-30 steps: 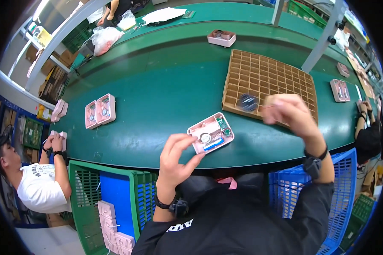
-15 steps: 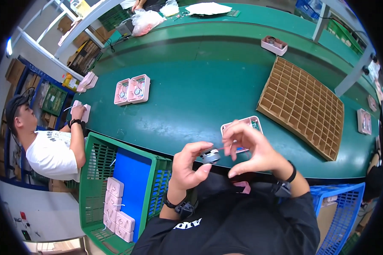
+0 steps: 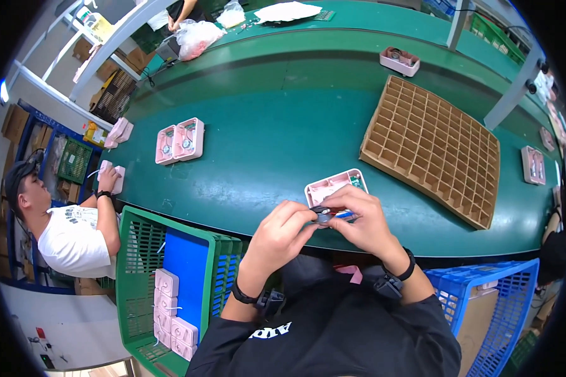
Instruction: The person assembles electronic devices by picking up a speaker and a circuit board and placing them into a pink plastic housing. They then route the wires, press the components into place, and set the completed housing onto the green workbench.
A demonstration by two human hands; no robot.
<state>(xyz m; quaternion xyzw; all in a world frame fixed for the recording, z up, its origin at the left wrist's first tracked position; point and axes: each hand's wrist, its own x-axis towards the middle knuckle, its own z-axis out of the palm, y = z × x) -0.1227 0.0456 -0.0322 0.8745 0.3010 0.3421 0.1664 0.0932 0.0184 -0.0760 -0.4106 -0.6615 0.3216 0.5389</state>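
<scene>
Both my hands meet just above the near edge of the green table. My left hand (image 3: 280, 237) pinches a small round grey part (image 3: 324, 218), which looks like a little motor with a dark top. From the other side, the fingers of my right hand (image 3: 366, 223) close on the same part, with red wire and something blue showing by them. Just beyond my fingers lies an open pink plastic case (image 3: 316, 193) holding a green circuit board (image 3: 356, 182); my right hand partly covers it.
A divided cardboard tray (image 3: 434, 151) lies to the right. Two open pink cases (image 3: 180, 141) stand left, another (image 3: 399, 61) far back. A green crate (image 3: 214, 264) with closed pink cases is at my left, a blue crate (image 3: 484, 314) at my right. A co-worker (image 3: 75, 232) handles pink cases.
My right hand, earlier apart with its fingers spread, has come in to the grey part beside my left hand. The whole view has shifted slightly.
</scene>
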